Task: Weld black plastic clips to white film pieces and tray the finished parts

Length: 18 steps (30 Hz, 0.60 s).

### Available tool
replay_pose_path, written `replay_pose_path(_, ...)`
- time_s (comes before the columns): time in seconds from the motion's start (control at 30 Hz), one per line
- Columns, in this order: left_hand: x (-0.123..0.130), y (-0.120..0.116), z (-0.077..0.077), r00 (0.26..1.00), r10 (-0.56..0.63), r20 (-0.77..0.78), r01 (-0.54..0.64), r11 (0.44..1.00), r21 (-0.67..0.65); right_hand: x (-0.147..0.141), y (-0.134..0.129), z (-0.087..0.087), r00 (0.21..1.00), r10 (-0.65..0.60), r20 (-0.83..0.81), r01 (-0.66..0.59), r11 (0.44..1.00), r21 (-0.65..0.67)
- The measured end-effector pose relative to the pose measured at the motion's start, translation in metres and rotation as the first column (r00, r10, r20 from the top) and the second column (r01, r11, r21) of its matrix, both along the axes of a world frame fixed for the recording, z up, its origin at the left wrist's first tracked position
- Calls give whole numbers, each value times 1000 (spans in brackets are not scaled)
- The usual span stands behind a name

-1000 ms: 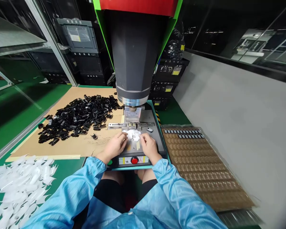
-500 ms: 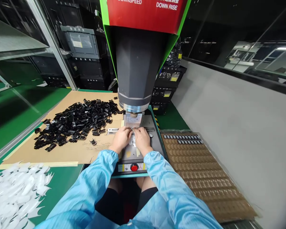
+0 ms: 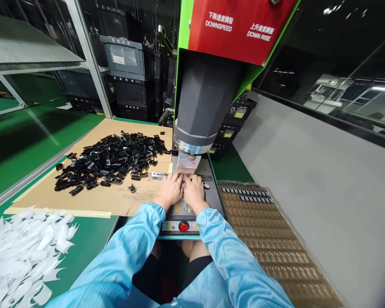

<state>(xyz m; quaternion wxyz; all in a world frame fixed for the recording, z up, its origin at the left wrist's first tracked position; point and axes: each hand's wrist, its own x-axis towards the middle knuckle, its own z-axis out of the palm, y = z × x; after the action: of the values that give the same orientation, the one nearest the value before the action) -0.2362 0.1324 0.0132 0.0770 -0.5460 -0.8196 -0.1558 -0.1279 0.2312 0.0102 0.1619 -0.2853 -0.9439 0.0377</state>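
Observation:
Under the head of a press (image 3: 197, 102), my left hand (image 3: 170, 190) and my right hand (image 3: 194, 191) lie side by side on the machine's plate. Both sets of fingers are drawn together at the metal fixture bar (image 3: 158, 175), just below the pressing block (image 3: 188, 162). Whatever they press or hold is hidden behind the fingers. Beside my right fingers sits a small part with a pale face and a dark edge (image 3: 206, 186). A red button (image 3: 183, 226) is on the front of the machine, below my wrists.
Black ribbed plastic clips (image 3: 109, 158) are heaped on cardboard (image 3: 115, 204) at left, with a single clip (image 3: 131, 188) nearer me. Curved white pieces (image 3: 22, 252) cover the near left. At right, a compartmented tray (image 3: 263, 244) holds pale parts along its far rows. Stacked bins (image 3: 128, 60) stand behind.
My view has turned and tilted, so the press leans and sits further right. My hands have moved slightly forward against the fixture, lying flatter, with their fingers closer to the block.

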Motion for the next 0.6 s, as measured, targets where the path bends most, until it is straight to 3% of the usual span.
replay_pose_path(0.23, 4, -5, 8, 1000, 11, 14, -11, 1000, -2, 2, 1, 3, 1000, 4, 23, -4, 1000, 13)
replay_pose_path(0.4, -12, -63, 5, 996, -12, 89, 1, 992, 124, 2, -4, 7, 999, -3, -38, 4, 1000, 30)
replay_pose_path(0.5, -39, -113, -6, 972, 176, 157, -205, 958, 202, -13, -22, 9, 985, 86, -152, -84, 996, 22)
replay_pose_path(0.6, -66, -150, -22, 868, 425, 257, -481, 847, 224, -47, -49, 11, 947, 265, -183, -273, 962, -23)
